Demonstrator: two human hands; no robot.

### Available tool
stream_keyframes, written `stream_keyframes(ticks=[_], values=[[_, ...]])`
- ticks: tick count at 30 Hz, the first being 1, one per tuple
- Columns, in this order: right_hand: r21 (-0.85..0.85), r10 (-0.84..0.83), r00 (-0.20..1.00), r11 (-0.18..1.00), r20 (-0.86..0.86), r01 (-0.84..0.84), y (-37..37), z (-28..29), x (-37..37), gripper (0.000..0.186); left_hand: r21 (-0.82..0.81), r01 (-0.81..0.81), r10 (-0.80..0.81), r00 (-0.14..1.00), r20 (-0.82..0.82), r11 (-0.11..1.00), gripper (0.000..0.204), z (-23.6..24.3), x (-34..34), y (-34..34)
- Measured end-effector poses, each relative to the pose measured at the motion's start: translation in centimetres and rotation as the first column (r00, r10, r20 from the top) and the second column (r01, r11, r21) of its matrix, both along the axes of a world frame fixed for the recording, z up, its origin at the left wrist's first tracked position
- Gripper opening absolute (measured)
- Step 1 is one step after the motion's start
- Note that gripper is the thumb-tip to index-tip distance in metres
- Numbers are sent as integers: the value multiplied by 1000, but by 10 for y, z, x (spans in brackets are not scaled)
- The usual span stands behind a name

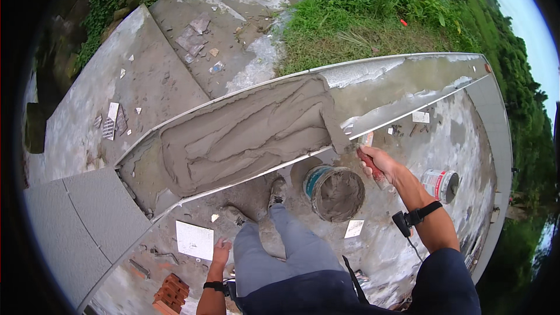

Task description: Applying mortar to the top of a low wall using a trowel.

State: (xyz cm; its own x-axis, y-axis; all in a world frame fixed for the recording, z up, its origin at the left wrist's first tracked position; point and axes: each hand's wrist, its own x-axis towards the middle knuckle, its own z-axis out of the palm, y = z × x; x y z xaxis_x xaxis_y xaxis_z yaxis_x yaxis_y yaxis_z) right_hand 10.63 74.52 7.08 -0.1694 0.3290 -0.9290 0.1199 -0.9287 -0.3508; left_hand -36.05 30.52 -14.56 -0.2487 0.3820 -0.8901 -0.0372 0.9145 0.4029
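Note:
A thick bed of wet grey mortar [251,128] is spread along the top of a low wall, its surface ridged and uneven. My right hand [379,163] is closed round the red handle of a trowel [371,162], just outside the wall's near edge at the mortar's right end. The trowel's blade is hard to tell from the grey mortar. Below and left of that hand stands a bucket of mortar [338,194]. My left hand [221,251] hangs low beside my leg, fingers loosely apart with nothing in them, near a white square tile [195,240] on the ground.
Grey tiles [87,216] cover the wall top at the left. Bare, wet-looking wall top [402,81] runs right of the mortar. A white bucket [440,186] stands at the right, and red bricks [171,293] are stacked lower left. Concrete steps [227,0] and grass lie beyond.

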Motion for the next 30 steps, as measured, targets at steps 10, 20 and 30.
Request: stream_keyframes(ticks=[10, 20, 30], values=[[-323, -286, 832, 936, -476, 138, -146, -44, -214, 38, 41, 129, -128, 991, -34, 991, 47, 28, 1, -10], [-199, -214, 836, 972, -505, 129, -181, -51, -370, 38, 213, 172, -134, 975, -179, 962, 45, -21, -84, -174], [106, 70, 950, 994, -306, -39, -175, -27, -468, 37, -40, -356, 357, 934, 5, 933, 38, -29, -100, -265]])
